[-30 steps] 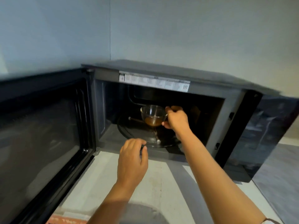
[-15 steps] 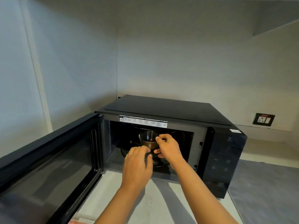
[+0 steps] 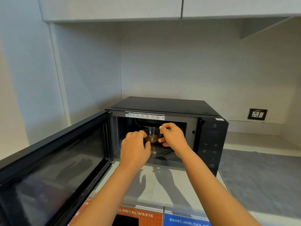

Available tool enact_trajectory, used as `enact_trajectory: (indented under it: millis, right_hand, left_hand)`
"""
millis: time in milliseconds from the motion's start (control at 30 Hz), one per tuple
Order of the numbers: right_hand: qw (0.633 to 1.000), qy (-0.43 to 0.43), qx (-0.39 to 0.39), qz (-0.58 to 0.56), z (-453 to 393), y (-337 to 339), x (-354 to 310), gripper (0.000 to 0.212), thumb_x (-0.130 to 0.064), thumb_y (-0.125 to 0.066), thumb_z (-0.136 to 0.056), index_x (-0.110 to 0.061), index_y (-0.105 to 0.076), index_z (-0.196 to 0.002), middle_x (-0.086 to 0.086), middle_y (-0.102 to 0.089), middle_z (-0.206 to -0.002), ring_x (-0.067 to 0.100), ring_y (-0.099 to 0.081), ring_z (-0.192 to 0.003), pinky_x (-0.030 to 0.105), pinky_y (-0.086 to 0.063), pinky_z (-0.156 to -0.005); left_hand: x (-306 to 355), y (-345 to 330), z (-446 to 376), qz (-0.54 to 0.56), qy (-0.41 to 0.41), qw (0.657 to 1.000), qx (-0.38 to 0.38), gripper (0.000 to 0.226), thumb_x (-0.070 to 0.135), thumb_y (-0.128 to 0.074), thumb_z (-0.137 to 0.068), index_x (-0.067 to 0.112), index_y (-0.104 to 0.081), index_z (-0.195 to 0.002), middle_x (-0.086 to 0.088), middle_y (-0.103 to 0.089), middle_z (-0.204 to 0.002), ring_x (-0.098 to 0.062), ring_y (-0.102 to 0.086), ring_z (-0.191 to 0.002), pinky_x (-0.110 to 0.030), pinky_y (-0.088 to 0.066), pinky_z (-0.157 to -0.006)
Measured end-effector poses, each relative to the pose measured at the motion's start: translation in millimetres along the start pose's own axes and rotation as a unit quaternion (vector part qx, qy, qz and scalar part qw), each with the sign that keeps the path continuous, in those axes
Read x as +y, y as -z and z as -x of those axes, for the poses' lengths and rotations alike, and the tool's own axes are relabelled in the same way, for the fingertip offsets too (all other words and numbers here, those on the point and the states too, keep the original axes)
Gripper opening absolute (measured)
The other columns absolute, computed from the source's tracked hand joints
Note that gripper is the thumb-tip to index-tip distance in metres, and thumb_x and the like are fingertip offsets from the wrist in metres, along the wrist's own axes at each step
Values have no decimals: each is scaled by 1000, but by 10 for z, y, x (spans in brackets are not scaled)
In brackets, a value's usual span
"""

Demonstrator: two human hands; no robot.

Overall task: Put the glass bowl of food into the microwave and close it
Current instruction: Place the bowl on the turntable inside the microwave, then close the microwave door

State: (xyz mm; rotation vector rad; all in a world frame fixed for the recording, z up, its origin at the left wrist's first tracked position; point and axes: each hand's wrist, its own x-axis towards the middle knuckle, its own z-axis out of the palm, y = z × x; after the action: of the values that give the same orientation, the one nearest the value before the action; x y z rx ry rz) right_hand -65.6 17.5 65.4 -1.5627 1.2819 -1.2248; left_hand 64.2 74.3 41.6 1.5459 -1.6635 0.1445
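The black microwave (image 3: 164,104) stands in the counter's corner, its door (image 3: 53,160) swung wide open to the left. Inside the cavity a small glass bowl (image 3: 152,136) with brown food hangs just above the glass turntable (image 3: 160,153). My right hand (image 3: 173,136) pinches the bowl's right rim with thumb and fingers. My left hand (image 3: 135,147) curls around the bowl's left side, fingertips at the rim and thumb below it. Both hands hide the bowl's sides.
The microwave's control panel (image 3: 211,144) is to the right of the cavity. A grey mat (image 3: 260,176) covers the counter on the right, and a wall socket (image 3: 258,114) sits behind it. Orange (image 3: 138,214) and blue (image 3: 187,222) labelled bins lie below the counter's front edge. Cabinets hang overhead.
The view has pulled back and up from the microwave. My left hand rose from the cavity's front edge to the bowl's left side. My right hand stayed on the bowl.
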Motion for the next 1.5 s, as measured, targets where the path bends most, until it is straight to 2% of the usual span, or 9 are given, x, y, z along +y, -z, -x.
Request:
enact_trajectory:
  millis: [233, 433, 633, 833, 933, 1100, 1267, 1400, 1500]
  right_hand:
    - [1000, 10, 17, -7, 638, -106, -277, 19, -27, -49, -91, -18, -51, -108, 4, -61, -104, 14, -64, -66, 23, -52, -57]
    - [1000, 9, 23, 5, 1313, -316, -399, 25, -27, -49, -91, -17, -52, -114, 4, -61, -107, 11, -63, -66, 23, -52, -58]
    - [999, 7, 17, 26, 1936, -514, -470, 27, -25, -49, -91, -16, -51, -117, -2, -59, -97, 10, -63, -69, 21, -50, -57]
    - [999, 16, 6, 38, 2269, -576, -615, 30, -27, -49, -90, -16, -49, -119, -5, -56, -93, 11, -64, -72, 23, -53, -61]
    - [999, 21, -14, 41, 2377, -607, -655, 35, -30, -49, -90, -16, -47, -123, -9, -54, -89, 13, -63, -80, 27, -53, -68]
    - [997, 25, -67, 23, 2504, -623, -678, 43, -36, -44, -92, -17, -42, -131, -5, -54, -108, 12, -57, -93, 29, -51, -76]
    - [997, 45, -65, 18, 2476, -531, -652, 44, -41, -36, -94, -26, -39, -134, 1, -48, -136, 19, -49, -121, 44, -42, -103]
    - [996, 77, -30, 43, 2324, -338, -581, 42, -39, -35, -94, -25, -43, -133, 2, -52, -134, 15, -48, -119, 40, -42, -102]
    - [988, 99, 26, 119, 2133, -154, -462, 43, -35, -41, -94, -21, -42, -134, 6, -55, -132, 19, -51, -118, 31, -43, -95]
  left_hand:
    - [-157, 783, 281, -86, 24, 996, -8, 40, 29, -56, -84, 10, -51, -119, -10, -59, -117, -28, -45, -117, -45, -40, -94]
    - [-362, 1507, 632, -235, 85, 968, 17, 50, 32, -50, -84, 6, -41, -127, -22, -40, -139, -36, -17, -138, -61, -11, -109]
    - [-593, 2139, 964, -313, 277, 907, -52, 61, 39, -45, -83, 2, -39, -131, -27, -35, -142, -44, -20, -135, -65, -11, -107]
    - [-595, 2269, 1140, -282, 277, 916, -69, 47, 35, -47, -84, 0, -52, -115, -23, -51, -122, -40, -45, -112, -53, -33, -99]
    - [-438, 2218, 1210, -228, 242, 941, -57, 34, 31, -47, -85, 0, -60, -91, -18, -60, -96, -35, -54, -86, -38, -45, -73]
    - [-67, 2057, 1281, -114, 178, 977, -24, 38, 30, -47, -88, 11, -41, -55, -5, -46, -60, -20, -37, -50, -26, -26, -45]
    - [231, 1805, 1254, 34, 140, 988, -58, 43, 39, -40, -92, 10, -57, -118, -10, -62, -118, -31, -55, -105, -37, -43, -81]
    - [398, 1491, 1192, 119, 100, 982, -103, 41, 31, -36, -95, 16, -47, -131, -11, -51, -136, -29, -45, -123, -40, -37, -100]
    - [459, 1213, 1105, 153, 64, 976, -144, 42, 20, -35, -96, 22, -37, -138, -11, -47, -139, -26, -45, -124, -35, -38, -97]
